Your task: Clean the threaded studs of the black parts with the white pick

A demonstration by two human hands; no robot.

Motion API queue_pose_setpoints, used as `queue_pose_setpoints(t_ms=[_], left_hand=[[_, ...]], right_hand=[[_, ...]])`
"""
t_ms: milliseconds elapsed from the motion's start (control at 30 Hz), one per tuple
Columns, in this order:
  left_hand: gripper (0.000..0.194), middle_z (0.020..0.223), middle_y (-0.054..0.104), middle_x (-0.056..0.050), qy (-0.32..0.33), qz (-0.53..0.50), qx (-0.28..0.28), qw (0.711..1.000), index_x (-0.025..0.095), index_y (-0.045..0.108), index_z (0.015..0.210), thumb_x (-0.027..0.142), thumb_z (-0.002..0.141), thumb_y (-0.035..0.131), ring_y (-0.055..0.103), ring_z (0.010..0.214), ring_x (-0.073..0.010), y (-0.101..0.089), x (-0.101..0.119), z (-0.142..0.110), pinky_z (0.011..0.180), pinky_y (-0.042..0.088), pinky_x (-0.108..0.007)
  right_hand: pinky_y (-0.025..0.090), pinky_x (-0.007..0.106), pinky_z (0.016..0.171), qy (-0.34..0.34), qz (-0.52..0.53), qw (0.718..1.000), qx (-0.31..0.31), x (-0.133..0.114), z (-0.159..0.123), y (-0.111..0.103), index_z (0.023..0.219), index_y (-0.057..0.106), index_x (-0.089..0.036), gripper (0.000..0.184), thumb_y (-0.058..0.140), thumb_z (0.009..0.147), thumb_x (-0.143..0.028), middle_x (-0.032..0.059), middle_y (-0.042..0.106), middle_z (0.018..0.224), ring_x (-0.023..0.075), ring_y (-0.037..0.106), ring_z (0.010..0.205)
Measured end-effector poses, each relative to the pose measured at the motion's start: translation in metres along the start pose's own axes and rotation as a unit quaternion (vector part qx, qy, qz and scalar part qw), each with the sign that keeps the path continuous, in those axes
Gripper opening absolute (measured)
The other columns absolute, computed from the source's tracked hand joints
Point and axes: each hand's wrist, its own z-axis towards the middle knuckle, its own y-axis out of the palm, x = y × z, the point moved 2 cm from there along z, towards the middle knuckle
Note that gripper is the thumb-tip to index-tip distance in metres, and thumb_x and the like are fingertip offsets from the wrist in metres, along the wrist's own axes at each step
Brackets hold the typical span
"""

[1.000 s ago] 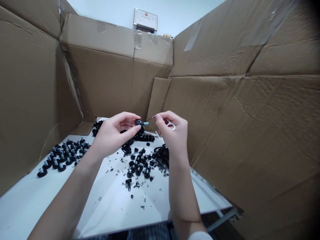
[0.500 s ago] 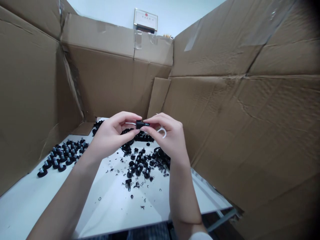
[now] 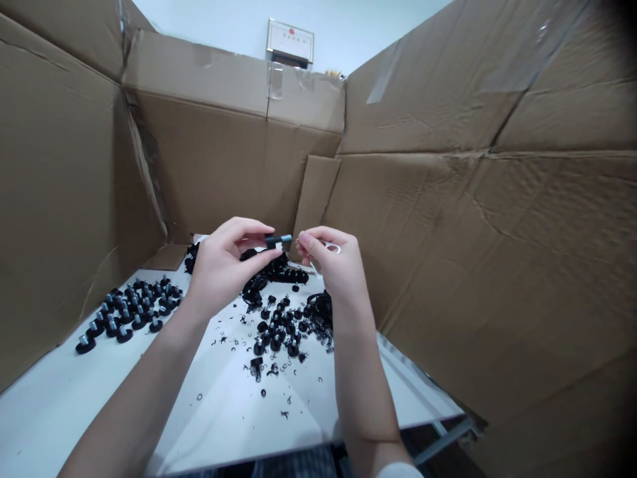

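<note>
My left hand (image 3: 223,262) pinches a black-headed bolt (image 3: 279,240) by its head. The bolt lies sideways with its bare silver thread pointing right. My right hand (image 3: 332,262) is just right of the thread's tip, apart from it, with thumb and fingertips pressed together. A tool with a white loop handle (image 3: 334,248) is held in that hand; its working end is mostly hidden, so its kind is unclear. A small dark bit may sit at the right fingertips. Below the hands lies a pile of similar black-headed bolts (image 3: 279,328).
On the white table (image 3: 229,411), more bolts stand thread-up in a group (image 3: 127,309) at left. Black moulded parts (image 3: 291,273) lie behind the hands, with black scraps (image 3: 318,325) at right. Cardboard walls (image 3: 233,159) enclose the back and sides.
My right hand has moved right, off the bolt. The thread's end, dark before, now shows silver. My left hand still holds the head, slightly farther left.
</note>
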Motion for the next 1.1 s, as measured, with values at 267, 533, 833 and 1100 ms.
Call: queue_pose_setpoints(t_ms=[267,533,833,1100], left_hand=[[0.028,0.092,0.069,-0.004,-0.073,0.011,-0.039,0.997,0.018,0.070,0.092,0.031,0.069,0.080,0.067,0.084,-0.0166,-0.003,0.000,0.003,0.083,0.058,-0.030],[0.034,0.087,0.070,-0.003,-0.122,-0.030,-0.009,0.992,0.019,0.072,0.091,0.029,0.062,0.085,0.067,0.084,-0.0172,-0.021,-0.005,0.007,0.084,0.057,-0.032],[0.023,0.080,0.068,-0.002,-0.238,-0.259,-0.017,0.936,0.016,0.070,0.082,0.036,0.073,0.078,0.064,0.074,-0.0107,-0.005,-0.014,0.009,0.076,0.055,-0.025],[0.021,0.077,0.067,-0.001,-0.246,-0.361,-0.094,0.895,0.016,0.070,0.078,0.035,0.075,0.078,0.063,0.072,-0.0082,0.013,-0.009,-0.002,0.072,0.054,-0.019]], right_hand=[[0.042,0.023,0.046,-0.086,-0.069,0.970,0.216,0.001,0.000,-0.006,0.067,0.064,-0.019,0.018,0.067,0.078,-0.033,-0.0033,0.059,0.058,0.0088,0.056,0.046],[0.040,0.025,0.043,-0.124,-0.083,0.936,0.320,0.008,0.005,-0.022,0.071,0.061,-0.020,0.018,0.064,0.082,-0.034,-0.0013,0.059,0.063,0.0097,0.056,0.044],[0.042,0.026,0.053,-0.021,-0.112,0.993,-0.009,-0.003,0.002,-0.005,0.081,0.074,-0.019,0.018,0.073,0.072,-0.035,-0.0024,0.058,0.066,0.0103,0.055,0.059],[0.042,0.023,0.055,-0.118,0.022,0.987,-0.104,-0.006,-0.006,0.018,0.093,0.076,-0.029,0.019,0.073,0.076,-0.026,-0.0031,0.058,0.078,0.0082,0.054,0.067]])
